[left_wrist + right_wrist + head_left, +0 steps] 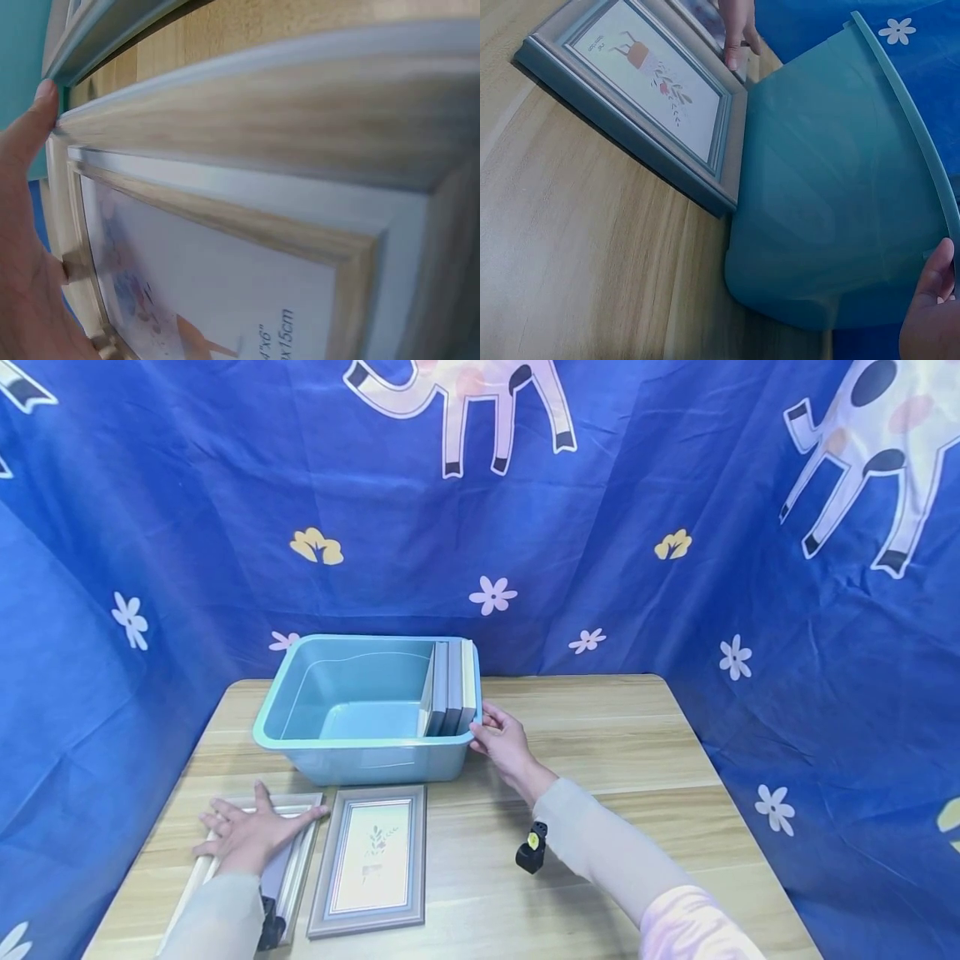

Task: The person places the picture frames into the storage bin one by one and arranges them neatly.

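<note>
My left hand [251, 835] lies with spread fingers over a pale wood-look picture frame [262, 105] at the table's front left. Its thumb reaches toward a grey picture frame [415, 860] holding a plant print, face up beside it. My right hand [506, 747] grips the rim of a light blue plastic tub [375, 764] at its front right corner, thumb on the edge. Several flat, frame-like pieces [453, 685] stand upright side by side against the tub's right wall. In the right wrist view, the grey frame's far end is right at the tub's side.
The wooden table [600, 760] carries everything, with the tub toward its back left. Blue fabric [600, 485] printed with cows and flowers hangs behind and at both sides. A small black device [532, 847] is strapped at the right wrist.
</note>
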A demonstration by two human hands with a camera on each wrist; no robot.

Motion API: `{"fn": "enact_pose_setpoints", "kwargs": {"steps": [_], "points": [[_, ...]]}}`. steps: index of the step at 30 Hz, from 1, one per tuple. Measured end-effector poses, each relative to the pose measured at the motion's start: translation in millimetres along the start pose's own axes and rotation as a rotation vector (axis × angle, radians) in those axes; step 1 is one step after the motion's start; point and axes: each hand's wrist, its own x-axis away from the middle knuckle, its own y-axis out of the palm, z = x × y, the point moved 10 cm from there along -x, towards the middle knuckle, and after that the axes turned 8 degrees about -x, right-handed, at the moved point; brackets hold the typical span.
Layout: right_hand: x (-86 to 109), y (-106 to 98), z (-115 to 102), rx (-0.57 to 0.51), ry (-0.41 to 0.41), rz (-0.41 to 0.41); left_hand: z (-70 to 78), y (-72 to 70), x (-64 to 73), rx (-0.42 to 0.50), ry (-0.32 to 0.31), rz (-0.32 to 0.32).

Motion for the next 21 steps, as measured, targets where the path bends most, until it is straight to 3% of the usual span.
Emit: {"fn": "enact_pose_setpoints", "kwargs": {"steps": [15,21], "points": [[-0.3,0.1,-0.2,-0.021,0.001,0.0,-3.9,6.5,-14.9,0.008,-0.043,-0.057],[-0.3,0.1,0.2,-0.03,0.007,-0.001,-3.2,2.4,-16.1,-0.018,-0.032,-0.039]]}}
